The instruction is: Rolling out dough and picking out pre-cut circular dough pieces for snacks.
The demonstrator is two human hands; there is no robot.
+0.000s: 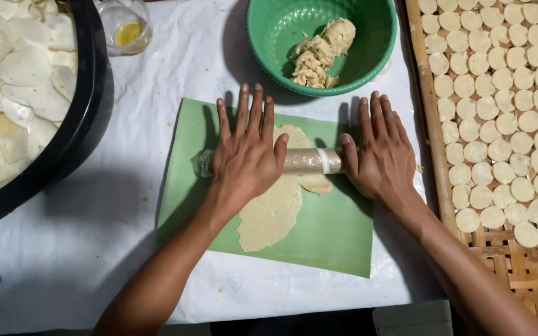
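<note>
The rolling pin [303, 160], a cylinder wrapped in clear film, lies with its long axis running 9 o'clock to 3 o'clock across the green mat [331, 230] on the white-covered counter [82, 249]. The left hand [247, 155] presses flat on the pin's 9 o'clock half, and the right hand [381, 155] presses flat on its 3 o'clock end; only the middle section shows between them. The fingers [244, 115] of both hands are extended and spread, pointing toward 12 o'clock, released rather than clenched, so contact is through the palms. The flattened dough sheet [275, 208] lies under the pin, its long axis running from 12 o'clock toward 6 o'clock, so most of it extends on the wrist side of the pin. It sits nearer the left hand than the right. A green bowl [381, 37] holding dough scraps [319, 53] stands at 12 o'clock of the mat. A woven tray [530, 280] of cut discs lies at 3 o'clock.
</note>
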